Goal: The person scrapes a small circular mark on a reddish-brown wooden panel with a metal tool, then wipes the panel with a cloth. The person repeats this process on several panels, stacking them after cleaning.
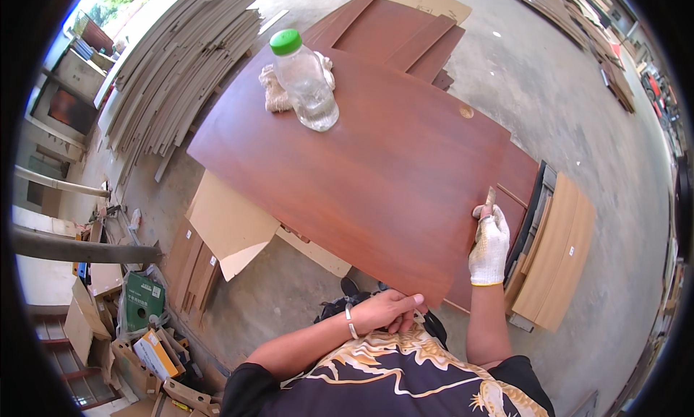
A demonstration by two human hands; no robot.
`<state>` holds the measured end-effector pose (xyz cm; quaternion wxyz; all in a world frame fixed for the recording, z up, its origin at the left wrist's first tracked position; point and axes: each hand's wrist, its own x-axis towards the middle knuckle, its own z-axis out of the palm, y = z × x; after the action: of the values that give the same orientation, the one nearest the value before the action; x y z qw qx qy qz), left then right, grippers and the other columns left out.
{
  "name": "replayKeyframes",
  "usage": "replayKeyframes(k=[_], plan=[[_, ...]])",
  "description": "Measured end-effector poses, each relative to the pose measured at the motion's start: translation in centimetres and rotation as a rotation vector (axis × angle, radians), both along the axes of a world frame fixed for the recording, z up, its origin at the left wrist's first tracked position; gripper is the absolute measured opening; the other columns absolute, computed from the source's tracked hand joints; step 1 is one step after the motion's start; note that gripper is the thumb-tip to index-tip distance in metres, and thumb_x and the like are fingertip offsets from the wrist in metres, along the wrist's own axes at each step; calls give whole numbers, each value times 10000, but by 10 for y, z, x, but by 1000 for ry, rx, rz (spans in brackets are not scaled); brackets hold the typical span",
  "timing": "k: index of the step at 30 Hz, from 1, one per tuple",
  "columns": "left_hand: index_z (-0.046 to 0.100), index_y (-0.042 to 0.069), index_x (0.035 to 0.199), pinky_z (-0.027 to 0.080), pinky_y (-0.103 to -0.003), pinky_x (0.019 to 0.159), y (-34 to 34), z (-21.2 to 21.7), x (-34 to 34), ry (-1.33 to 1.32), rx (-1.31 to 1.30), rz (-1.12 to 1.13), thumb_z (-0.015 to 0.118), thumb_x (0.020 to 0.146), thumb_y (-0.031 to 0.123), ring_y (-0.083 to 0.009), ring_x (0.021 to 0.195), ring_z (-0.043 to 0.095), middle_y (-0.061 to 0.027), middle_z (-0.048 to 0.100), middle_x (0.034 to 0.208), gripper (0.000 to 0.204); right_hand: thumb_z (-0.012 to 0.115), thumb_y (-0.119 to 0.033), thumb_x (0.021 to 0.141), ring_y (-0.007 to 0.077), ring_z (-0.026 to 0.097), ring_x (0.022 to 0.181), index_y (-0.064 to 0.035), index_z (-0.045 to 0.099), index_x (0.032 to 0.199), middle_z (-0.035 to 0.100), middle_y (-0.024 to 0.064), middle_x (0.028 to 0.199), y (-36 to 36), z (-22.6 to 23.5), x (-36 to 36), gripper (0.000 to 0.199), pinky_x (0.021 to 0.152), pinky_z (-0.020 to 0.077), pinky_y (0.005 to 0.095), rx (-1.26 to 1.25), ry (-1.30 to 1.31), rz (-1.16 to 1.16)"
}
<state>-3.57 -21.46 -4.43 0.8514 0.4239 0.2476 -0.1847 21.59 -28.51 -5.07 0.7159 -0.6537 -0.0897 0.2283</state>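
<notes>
A large reddish-brown wooden panel [340,171] lies flat in front of me. My left hand [387,311], bare with a bracelet at the wrist, is at its near corner. Its fingers are curled and the thumb overlaps the edge; whether it grips the panel I cannot tell. In a white work glove, my right hand [491,247] is closed at the panel's right edge. A thin tan piece [491,195] sticks up from its fingers, too small to name. On the panel's far part a clear plastic bottle [307,92] with a green cap stands against a crumpled pale cloth [275,90].
Brown boards [390,30] lie beyond the panel, and a cardboard sheet [228,222] juts from under its left side. Lighter wood panels [557,254] are stacked at the right. Long planks [181,74] are piled far left. Boxes, including a green one [143,301], clutter the lower left.
</notes>
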Motion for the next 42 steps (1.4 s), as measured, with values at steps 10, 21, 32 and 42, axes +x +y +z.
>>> replayKeyframes(k=[10, 21, 32, 42], plan=[[734, -21, 1087, 477, -261, 549, 65, 16, -65, 155, 724, 874, 612, 1103, 184, -102, 598, 588, -45, 664, 721, 239, 597, -157, 1074, 77, 499, 831, -29, 639, 923, 595, -23, 871, 68, 2, 117, 203, 789, 411, 251, -57, -82, 171], [654, 167, 1480, 238, -604, 1281, 158, 2, -57, 358, 2157, 345, 728, 948, 279, -447, 1533, 376, -193, 466, 1646, 549, 602, -97, 1019, 62, 500, 768, -34, 626, 862, 569, -47, 819, 232, 6, 257, 171, 711, 412, 255, -112, -208, 469], [674, 247, 1469, 239, -602, 1262, 134, 3, -27, 492, 2179, 352, 725, 946, 286, -421, 1503, 390, -180, 475, 1625, 528, 588, -210, 1058, 113, 513, 715, -46, 635, 829, 574, -13, 738, 332, 32, 260, 285, 686, 443, 320, -476, -586, 451], [704, 245, 1440, 342, -525, 1167, 143, 10, -12, 504, 2277, 345, 777, 890, 216, -374, 1383, 503, -114, 574, 1527, 556, 705, -346, 1040, 136, 700, 767, -71, 784, 1113, 779, 62, 897, 256, 46, 276, 295, 692, 542, 316, -84, -625, -55]])
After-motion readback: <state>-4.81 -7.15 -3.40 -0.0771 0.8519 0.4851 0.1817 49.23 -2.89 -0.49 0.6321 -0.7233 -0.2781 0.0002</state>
